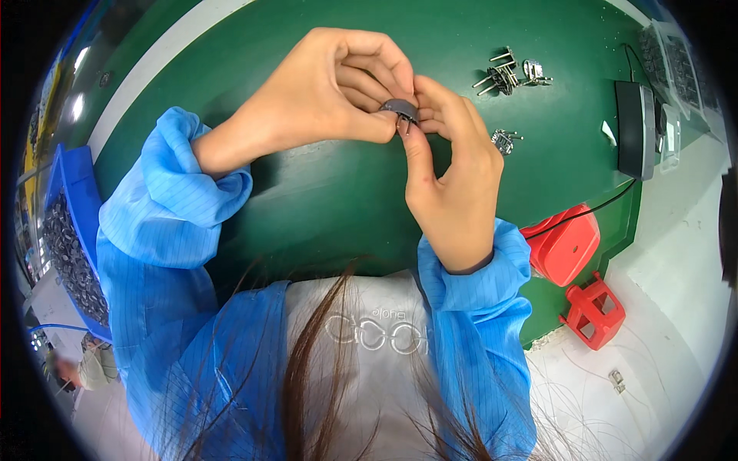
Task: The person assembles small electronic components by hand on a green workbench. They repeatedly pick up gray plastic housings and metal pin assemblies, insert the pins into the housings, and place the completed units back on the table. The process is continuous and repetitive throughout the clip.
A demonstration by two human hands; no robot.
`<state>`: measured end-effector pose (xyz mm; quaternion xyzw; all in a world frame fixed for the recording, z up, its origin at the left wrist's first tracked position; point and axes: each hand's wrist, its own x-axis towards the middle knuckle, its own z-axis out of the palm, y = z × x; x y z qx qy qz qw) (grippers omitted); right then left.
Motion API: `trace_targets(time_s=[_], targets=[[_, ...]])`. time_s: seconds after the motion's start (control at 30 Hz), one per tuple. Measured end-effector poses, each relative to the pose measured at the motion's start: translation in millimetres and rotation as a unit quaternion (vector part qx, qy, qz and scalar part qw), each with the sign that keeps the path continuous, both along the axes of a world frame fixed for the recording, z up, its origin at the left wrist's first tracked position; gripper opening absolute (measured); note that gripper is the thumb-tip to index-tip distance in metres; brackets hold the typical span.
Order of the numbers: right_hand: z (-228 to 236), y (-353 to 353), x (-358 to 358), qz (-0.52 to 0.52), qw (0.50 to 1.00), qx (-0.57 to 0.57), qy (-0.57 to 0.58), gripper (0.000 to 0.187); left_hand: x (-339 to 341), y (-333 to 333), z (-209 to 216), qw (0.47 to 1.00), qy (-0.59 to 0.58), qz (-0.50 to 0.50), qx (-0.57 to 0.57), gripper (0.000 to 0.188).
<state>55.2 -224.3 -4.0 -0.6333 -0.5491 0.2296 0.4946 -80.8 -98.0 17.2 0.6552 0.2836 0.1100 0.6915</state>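
Note:
Over the green table (307, 223), both my hands meet on one small dark grey round cap with metal pins (400, 108). My left hand (327, 96) is closed, its thumb and fingers pinching the part from the left. From the other side, my right hand (457, 154) grips it too, thumb tip below by the pins and forefinger behind. Fingertips hide some of the part. Beyond my right hand lies a small cluster of silver and black metal parts with long pins (501, 77). A similar single part (503, 141) rests close beside that hand's knuckles.
At the left stands a blue bin (77, 207) full of small dark parts. A black box-shaped device (635, 131) with a cable sits at the right edge, near a clear plastic tray (676, 61). Red plastic stools (565, 246) stand below the table's right side.

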Motion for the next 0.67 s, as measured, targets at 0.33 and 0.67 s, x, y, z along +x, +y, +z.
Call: trace_targets(time_s=[0.33, 0.67], targets=[[-2, -1, 1, -0.044, 0.997, -0.013, 0.058, 0.013, -1, -4, -6, 0.998, -0.053, 0.035, 0.020, 0.035], [-6, 3, 9, -0.050, 0.994, -0.019, 0.095, 0.025, 3, 11, -13, 0.996, -0.078, -0.006, 0.030, 0.038]])
